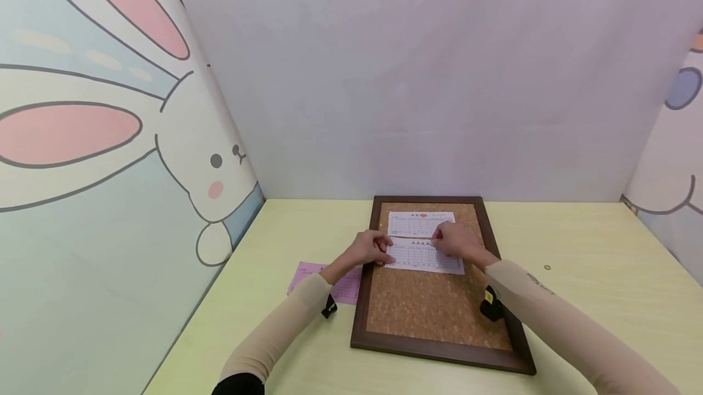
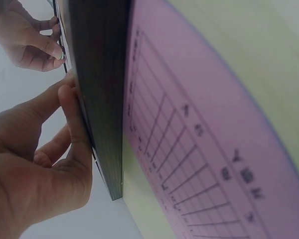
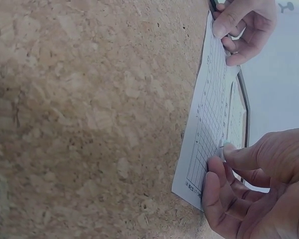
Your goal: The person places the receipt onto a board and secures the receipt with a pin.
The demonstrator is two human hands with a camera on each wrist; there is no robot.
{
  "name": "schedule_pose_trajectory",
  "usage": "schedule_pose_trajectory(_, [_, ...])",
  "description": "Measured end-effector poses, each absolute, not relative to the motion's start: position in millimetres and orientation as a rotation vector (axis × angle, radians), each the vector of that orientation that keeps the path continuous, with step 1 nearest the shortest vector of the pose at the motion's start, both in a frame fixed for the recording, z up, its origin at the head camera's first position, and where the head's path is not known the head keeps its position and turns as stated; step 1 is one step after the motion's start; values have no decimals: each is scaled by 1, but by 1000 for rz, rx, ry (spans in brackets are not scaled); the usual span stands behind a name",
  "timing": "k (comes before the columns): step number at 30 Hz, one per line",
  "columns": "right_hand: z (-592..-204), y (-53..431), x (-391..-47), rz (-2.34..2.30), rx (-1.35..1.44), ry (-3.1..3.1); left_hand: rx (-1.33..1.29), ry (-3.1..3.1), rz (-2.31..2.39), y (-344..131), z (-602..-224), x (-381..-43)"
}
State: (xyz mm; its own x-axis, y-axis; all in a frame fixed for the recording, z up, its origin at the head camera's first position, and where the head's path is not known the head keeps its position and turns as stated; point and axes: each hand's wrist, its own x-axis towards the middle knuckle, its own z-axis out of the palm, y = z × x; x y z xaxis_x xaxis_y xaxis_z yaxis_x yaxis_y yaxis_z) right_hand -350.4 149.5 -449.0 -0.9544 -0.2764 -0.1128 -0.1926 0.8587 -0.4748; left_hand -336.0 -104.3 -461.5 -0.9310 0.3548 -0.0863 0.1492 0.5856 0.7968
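Two white printed forms lie one above the other on a cork board (image 1: 439, 309) with a dark brown frame. At the left edge of the lower form (image 1: 423, 259), my left hand (image 1: 372, 247) rests thumb and forefinger, spread a little apart, against paper and board. Over the lower form's top edge, toward its right side, my right hand (image 1: 458, 240) pinches a small pale push pin (image 3: 223, 143) between thumb and forefinger. The upper form (image 1: 414, 223) sits just beyond, partly covered by that hand. The pin's point is hidden.
A pink printed form (image 1: 346, 288) lies on the pale yellow table (image 1: 593, 297), partly hidden by the left forearm and close against the frame's left side. Right of the board is a small ring (image 1: 547, 267). A grey wall (image 1: 439, 77) rises behind the table.
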Motion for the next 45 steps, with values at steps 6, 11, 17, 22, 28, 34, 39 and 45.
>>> schedule_pose_trajectory(6, [-449, 151, -351, -807, -387, 2807, 426, 2561, 1292, -105, -463, -337])
schedule_pose_trajectory(11, [-449, 153, -353, -905, -368, 2750, 426, 2564, 1292, -106, -464, -338])
schedule_pose_trajectory(17, [-448, 156, -356, -952, -317, 2688, 430, 2572, 1286, -105, -464, -337])
schedule_pose_trajectory(22, [-446, 156, -355, -975, -275, 2657, 430, 2562, 1294, -103, -462, -336])
schedule_pose_trajectory(28, [-445, 154, -356, -1010, -236, 2623, 425, 2558, 1290, -104, -461, -335])
schedule_pose_trajectory(34, [-448, 152, -364, -1027, -183, 2601, 411, 2578, 1297, -105, -461, -336])
schedule_pose_trajectory(39, [-445, 152, -366, -1023, -179, 2564, 406, 2578, 1291, -105, -463, -336])
schedule_pose_trajectory(45, [-441, 155, -363, -1030, -243, 2540, 401, 2580, 1286, -106, -463, -335])
